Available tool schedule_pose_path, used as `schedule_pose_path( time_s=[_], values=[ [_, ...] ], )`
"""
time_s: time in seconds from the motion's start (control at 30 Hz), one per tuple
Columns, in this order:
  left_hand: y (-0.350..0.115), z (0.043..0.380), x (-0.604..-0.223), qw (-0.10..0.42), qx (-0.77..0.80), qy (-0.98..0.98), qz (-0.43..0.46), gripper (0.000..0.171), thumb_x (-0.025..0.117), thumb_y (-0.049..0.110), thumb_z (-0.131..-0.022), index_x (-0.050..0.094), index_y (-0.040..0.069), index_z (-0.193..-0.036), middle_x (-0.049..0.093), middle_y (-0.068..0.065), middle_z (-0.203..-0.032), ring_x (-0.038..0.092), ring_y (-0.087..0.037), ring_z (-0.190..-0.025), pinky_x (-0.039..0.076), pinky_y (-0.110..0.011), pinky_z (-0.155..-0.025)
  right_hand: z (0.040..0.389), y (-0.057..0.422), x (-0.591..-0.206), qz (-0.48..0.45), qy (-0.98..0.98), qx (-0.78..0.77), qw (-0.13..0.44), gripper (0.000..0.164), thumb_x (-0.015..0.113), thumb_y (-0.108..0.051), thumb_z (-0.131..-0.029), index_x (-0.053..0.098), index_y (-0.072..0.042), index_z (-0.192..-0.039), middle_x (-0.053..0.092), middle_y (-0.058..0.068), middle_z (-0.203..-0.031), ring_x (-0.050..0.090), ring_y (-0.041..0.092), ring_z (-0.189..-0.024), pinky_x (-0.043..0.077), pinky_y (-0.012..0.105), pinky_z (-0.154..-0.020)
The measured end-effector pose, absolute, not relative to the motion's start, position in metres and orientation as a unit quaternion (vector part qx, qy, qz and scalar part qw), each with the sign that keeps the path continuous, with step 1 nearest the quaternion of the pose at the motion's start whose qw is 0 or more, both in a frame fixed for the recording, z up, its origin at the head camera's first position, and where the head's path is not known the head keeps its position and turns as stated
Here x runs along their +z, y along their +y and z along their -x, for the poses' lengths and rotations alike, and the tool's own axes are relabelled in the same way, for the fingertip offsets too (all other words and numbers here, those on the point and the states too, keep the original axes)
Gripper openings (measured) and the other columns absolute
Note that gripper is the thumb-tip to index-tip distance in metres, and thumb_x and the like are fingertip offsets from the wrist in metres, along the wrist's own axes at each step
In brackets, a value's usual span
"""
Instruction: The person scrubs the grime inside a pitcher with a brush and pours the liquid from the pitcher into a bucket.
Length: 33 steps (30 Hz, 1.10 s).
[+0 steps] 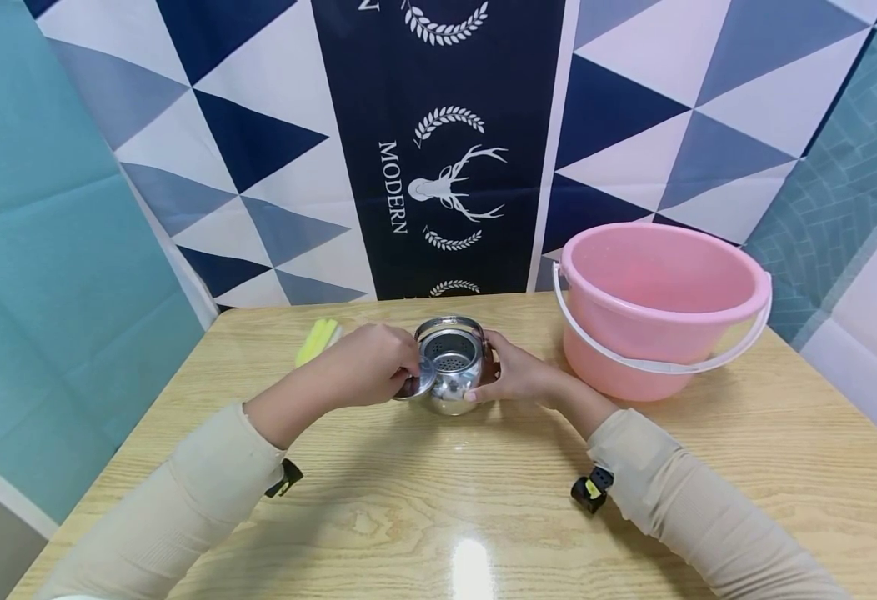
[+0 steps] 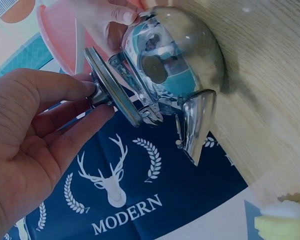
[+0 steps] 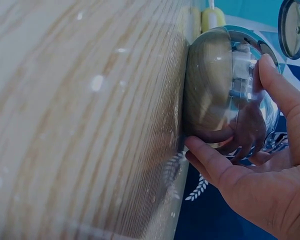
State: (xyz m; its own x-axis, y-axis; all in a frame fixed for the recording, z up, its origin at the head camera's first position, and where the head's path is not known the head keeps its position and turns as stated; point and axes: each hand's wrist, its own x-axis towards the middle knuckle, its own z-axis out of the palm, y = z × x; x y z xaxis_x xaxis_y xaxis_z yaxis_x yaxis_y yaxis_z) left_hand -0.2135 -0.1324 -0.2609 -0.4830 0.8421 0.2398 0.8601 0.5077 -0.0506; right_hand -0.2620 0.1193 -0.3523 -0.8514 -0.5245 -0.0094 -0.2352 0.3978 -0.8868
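A shiny metal teapot (image 1: 453,393) stands upright on the table, its top uncovered and a perforated strainer (image 1: 452,362) visible inside. My left hand (image 2: 45,120) pinches the knob of the round metal lid (image 2: 115,90), which is tilted on edge beside the teapot's opening. In the left wrist view the spout (image 2: 197,125) shows below the rim. On the other side, my right hand (image 1: 517,371) holds the teapot's body, thumb at the front and fingers around the side. The right wrist view shows that hand (image 3: 260,185) against the polished wall, with the lid (image 3: 293,30) apart from the opening.
At the right a pink bucket (image 1: 633,350) with a white handle (image 1: 656,365) stands on the wooden table (image 1: 378,517). A yellow and white object (image 1: 318,340) lies behind my left forearm. A patterned cloth (image 1: 258,167) hangs along the back edge.
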Motion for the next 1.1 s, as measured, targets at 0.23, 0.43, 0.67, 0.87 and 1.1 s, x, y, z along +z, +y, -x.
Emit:
schedule_pose_path(
  time_s=[0.23, 0.43, 0.67, 0.87, 1.1],
  values=[
    [-0.137, 0.207, -0.266, 0.112, -0.037, -0.859, 0.498, 0.026, 0.061, -0.011, -0.074, 0.063, 0.011, -0.062, 0.056, 0.004, -0.067, 0.047, -0.01, -0.062, 0.042, -0.021, -0.054, 0.262, 0.118, -0.353, 0.229, 0.823, -0.499, 0.145, 0.101, 0.085, -0.012, -0.075, 0.019, 0.0, -0.15, 0.027, 0.026, -0.151, 0.022, 0.039, -0.141, 0.021, 0.055, -0.114],
    [-0.14, 0.205, -0.269, 0.101, -0.044, -0.865, 0.49, 0.025, 0.063, -0.011, -0.075, 0.065, 0.011, -0.063, 0.058, 0.004, -0.068, 0.05, -0.01, -0.063, 0.044, -0.02, -0.056, 0.263, 0.117, -0.353, 0.223, 0.827, -0.494, 0.147, 0.102, 0.087, -0.014, -0.074, 0.02, -0.002, -0.15, 0.03, 0.024, -0.15, 0.023, 0.037, -0.141, 0.022, 0.054, -0.114],
    [-0.142, 0.201, -0.274, 0.085, -0.044, -0.869, 0.485, 0.025, 0.064, -0.01, -0.074, 0.064, 0.012, -0.063, 0.058, 0.004, -0.069, 0.048, -0.01, -0.064, 0.044, -0.02, -0.056, 0.264, 0.118, -0.353, 0.223, 0.826, -0.497, 0.148, 0.102, 0.087, -0.014, -0.074, 0.02, -0.003, -0.15, 0.029, 0.023, -0.151, 0.021, 0.037, -0.142, 0.022, 0.054, -0.114],
    [-0.144, 0.201, -0.281, 0.081, -0.035, -0.866, 0.493, 0.028, 0.061, -0.012, -0.071, 0.059, 0.014, -0.06, 0.054, 0.006, -0.066, 0.044, -0.009, -0.062, 0.039, -0.021, -0.053, 0.264, 0.118, -0.354, 0.227, 0.822, -0.501, 0.147, 0.103, 0.086, -0.013, -0.075, 0.018, -0.002, -0.151, 0.027, 0.024, -0.152, 0.019, 0.039, -0.143, 0.022, 0.054, -0.114],
    [-0.146, 0.201, -0.289, 0.054, -0.045, -0.87, 0.487, 0.03, 0.06, -0.012, -0.071, 0.059, 0.015, -0.059, 0.053, 0.006, -0.065, 0.041, -0.009, -0.061, 0.035, -0.019, -0.053, 0.264, 0.119, -0.353, 0.224, 0.825, -0.498, 0.145, 0.103, 0.086, -0.014, -0.075, 0.018, -0.002, -0.151, 0.028, 0.024, -0.152, 0.018, 0.039, -0.143, 0.02, 0.055, -0.114]
  ],
)
